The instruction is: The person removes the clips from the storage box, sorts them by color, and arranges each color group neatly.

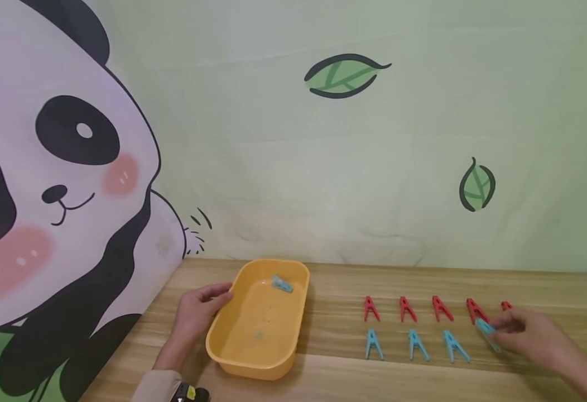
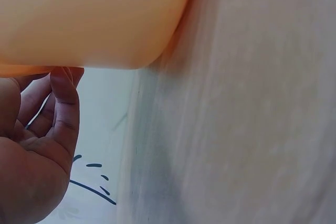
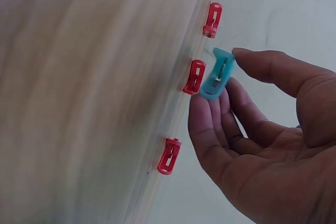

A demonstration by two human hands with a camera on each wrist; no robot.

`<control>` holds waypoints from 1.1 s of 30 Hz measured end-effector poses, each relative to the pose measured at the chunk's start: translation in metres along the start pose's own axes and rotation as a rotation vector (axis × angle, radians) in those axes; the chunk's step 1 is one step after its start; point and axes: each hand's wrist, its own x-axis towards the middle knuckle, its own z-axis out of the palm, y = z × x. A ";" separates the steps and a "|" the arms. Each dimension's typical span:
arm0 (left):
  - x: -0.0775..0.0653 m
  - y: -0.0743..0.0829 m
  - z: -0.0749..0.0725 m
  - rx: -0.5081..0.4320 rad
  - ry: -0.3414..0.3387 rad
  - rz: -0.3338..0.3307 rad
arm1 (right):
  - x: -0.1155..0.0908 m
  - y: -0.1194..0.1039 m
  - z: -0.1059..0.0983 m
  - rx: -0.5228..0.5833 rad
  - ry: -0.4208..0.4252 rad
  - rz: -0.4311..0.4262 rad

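Observation:
My left hand (image 1: 198,315) grips the left rim of a yellow plastic tub (image 1: 260,371), thumb and fingers at its edge. In the left wrist view the tub's wall (image 2: 105,19) rises above the curled fingers. Inside the tub, near its far right corner, lies a blue clothespin (image 1: 282,283). My right hand (image 1: 529,335) pinches another blue clothespin (image 3: 217,74) between thumb and fingers. This held clothespin overlaps the lower part of a red clothespin (image 1: 476,310) in the head view. To its left, three blue clothespins (image 1: 456,346) stand in a row.
Several red clothespins (image 1: 406,309) form a second row behind the blue ones; the rightmost is partly hidden by my right hand. Everything rests on a wood-grain table (image 1: 338,374). A pale green backdrop (image 1: 253,167) with a printed panda and leaves closes off the back.

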 end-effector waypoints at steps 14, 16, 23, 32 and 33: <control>0.001 0.001 -0.003 0.018 -0.003 0.010 | 0.000 0.013 0.000 0.029 -0.103 -0.043; 0.001 0.001 -0.003 0.019 -0.005 0.005 | 0.000 0.013 0.000 0.023 -0.104 -0.042; 0.002 0.000 -0.004 0.016 -0.003 -0.010 | -0.001 0.013 0.000 -0.004 -0.091 -0.031; 0.001 0.000 -0.002 0.005 -0.006 -0.001 | -0.001 0.011 0.002 0.021 -0.082 0.069; 0.001 0.000 -0.002 0.006 -0.006 0.000 | -0.001 0.011 0.002 0.021 -0.082 0.073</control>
